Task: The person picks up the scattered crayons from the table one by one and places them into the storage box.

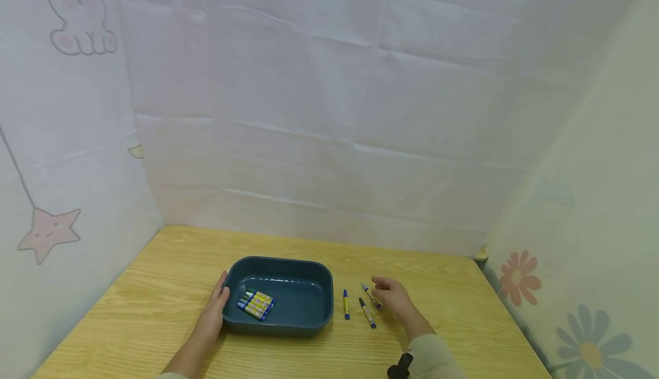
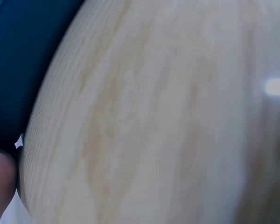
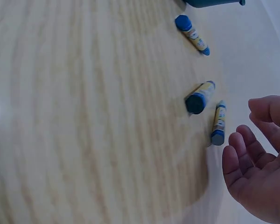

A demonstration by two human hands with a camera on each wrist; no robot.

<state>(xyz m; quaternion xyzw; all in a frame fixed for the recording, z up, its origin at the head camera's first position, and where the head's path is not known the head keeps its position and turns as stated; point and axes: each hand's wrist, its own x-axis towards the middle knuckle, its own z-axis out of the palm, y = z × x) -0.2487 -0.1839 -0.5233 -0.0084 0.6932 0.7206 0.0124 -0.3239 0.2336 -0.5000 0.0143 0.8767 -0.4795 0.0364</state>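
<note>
My left hand [image 1: 208, 316] rests against the left side of a dark blue-green rectangular dish [image 1: 280, 329], its fingers along the outer wall. In the left wrist view only a bit of that hand [image 2: 1, 184] shows, below the dish's wall [image 2: 25, 70]. Several crayons [image 1: 256, 304] with yellow wrappers lie side by side in the dish's left part. Right of the dish, three crayons lie on the table: one blue-tipped crayon [image 1: 346, 304], a dark-tipped crayon [image 1: 367, 313] and a pale-tipped crayon [image 3: 219, 122]. Beside the pale-tipped one hovers my right hand [image 1: 395, 299], fingers loosely bent, holding nothing.
The light wooden table [image 1: 453, 310] carries everything. Pale cloth [image 1: 329, 139] hangs behind it and at both sides, printed with a rabbit, a star and flowers. A black device [image 1: 400, 366] sits at my right wrist.
</note>
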